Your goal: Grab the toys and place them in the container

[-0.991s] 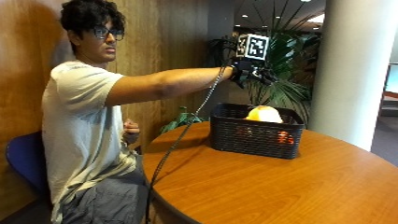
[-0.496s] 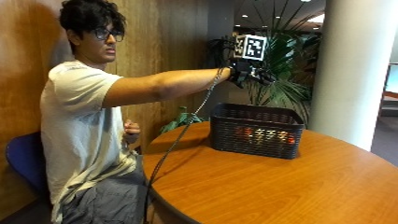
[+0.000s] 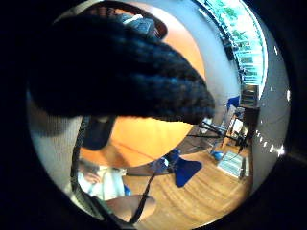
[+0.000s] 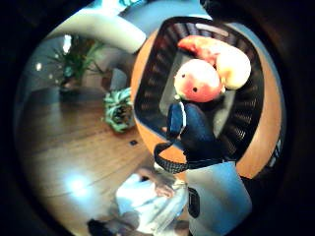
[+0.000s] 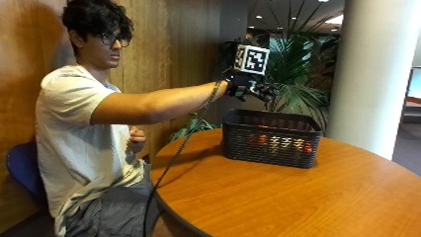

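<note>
While held out at arm's length above the black basket (image 5: 271, 137), gloved right hand (image 5: 253, 89) shows fingers spread and relaxed, grasping nothing.

Container:
- Basket: rectangular, open-topped, walls of slotted black plastic lattice. Stands upright on the round wooden table (image 5: 283, 197), towards the far side from the seated person.
- Contents, seen from above in the thumb-side palm view: three soft-looking rounded toys, resting on the basket floor (image 4: 172, 91) and touching one another.
- Red-orange round toy (image 4: 198, 81): smooth, ball-like, with two small dark dots on its surface.
- Pale yellow toy (image 4: 235, 63): rounded, pressed against the red-orange one.
- Long orange-red toy (image 4: 202, 46): lies along one basket wall beside the other two, long axis parallel to that wall and flat to the floor. Which end is which cannot be told.
- In the outside view, visible only as red, orange and yellow patches through the slots of the near wall.

Hand:
- Positioned directly over the basket opening, well apart from the rim and the toys.
- One gloved fingertip (image 4: 194, 130) extends straight towards the basket in the thumb-side view; a knitted black glove finger (image 3: 120, 76) crosses the little-finger-side view.

Other:
- Bare hand (image 5: 136, 139) curled, held at the chest.
- Table top: smooth, warm orange-brown wood grain.
</note>
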### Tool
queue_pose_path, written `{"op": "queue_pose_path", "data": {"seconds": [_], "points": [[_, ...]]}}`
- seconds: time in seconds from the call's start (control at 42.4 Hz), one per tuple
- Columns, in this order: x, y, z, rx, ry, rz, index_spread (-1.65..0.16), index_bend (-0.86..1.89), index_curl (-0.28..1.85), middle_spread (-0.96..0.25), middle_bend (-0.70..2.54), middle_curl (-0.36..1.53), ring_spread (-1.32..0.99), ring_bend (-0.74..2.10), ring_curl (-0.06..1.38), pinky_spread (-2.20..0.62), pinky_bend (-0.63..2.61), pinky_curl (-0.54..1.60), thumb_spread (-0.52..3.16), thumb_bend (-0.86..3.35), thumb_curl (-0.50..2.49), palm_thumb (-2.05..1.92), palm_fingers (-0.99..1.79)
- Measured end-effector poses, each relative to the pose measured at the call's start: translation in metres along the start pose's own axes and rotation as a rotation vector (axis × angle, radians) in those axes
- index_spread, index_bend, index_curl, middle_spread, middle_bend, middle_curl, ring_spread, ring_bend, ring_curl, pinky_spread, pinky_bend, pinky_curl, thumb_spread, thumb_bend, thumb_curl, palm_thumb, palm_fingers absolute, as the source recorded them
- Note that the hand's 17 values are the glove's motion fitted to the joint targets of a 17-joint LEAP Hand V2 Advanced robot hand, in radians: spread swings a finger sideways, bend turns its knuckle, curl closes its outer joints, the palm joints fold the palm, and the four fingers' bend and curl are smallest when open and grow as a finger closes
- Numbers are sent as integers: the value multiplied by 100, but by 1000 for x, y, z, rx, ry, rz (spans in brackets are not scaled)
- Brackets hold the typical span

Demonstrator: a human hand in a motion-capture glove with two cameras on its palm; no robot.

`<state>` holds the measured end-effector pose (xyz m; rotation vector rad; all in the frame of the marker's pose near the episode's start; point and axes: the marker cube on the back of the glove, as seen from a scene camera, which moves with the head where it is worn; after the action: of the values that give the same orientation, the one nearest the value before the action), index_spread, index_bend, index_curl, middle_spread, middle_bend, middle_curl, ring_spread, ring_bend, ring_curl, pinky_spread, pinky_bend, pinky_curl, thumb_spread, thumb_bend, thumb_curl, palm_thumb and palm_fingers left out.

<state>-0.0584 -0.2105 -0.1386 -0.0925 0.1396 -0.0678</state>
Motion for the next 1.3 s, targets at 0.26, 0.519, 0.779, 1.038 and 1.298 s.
{"op": "queue_pose_path", "data": {"seconds": [0.26, 0.519, 0.779, 1.038, 1.298], "points": [[29, 56, 33, 127, -24, 6, -30, 22, 50, 4, 12, 23, 8, 18, 42, 6, 116, 31, 143, -1, 46, 15, -10], [49, 145, 66, 168, -84, 23, -30, 23, 51, 4, 13, 22, 7, 19, 41, 6, 112, 31, 144, -1, 42, 15, -7], [49, 206, 117, 134, -67, 32, -30, 24, 51, 4, 14, 21, 6, 19, 40, 6, 109, 30, 145, -1, 39, 16, -6], [62, 218, 150, 118, -99, 106, -30, 25, 51, 4, 15, 22, 6, 18, 38, 7, 106, 30, 146, -1, 38, 16, -6], [68, 220, 161, 114, -112, 99, -30, 27, 52, 4, 15, 22, 6, 18, 37, 7, 104, 30, 147, 0, 36, 17, -5]]}}
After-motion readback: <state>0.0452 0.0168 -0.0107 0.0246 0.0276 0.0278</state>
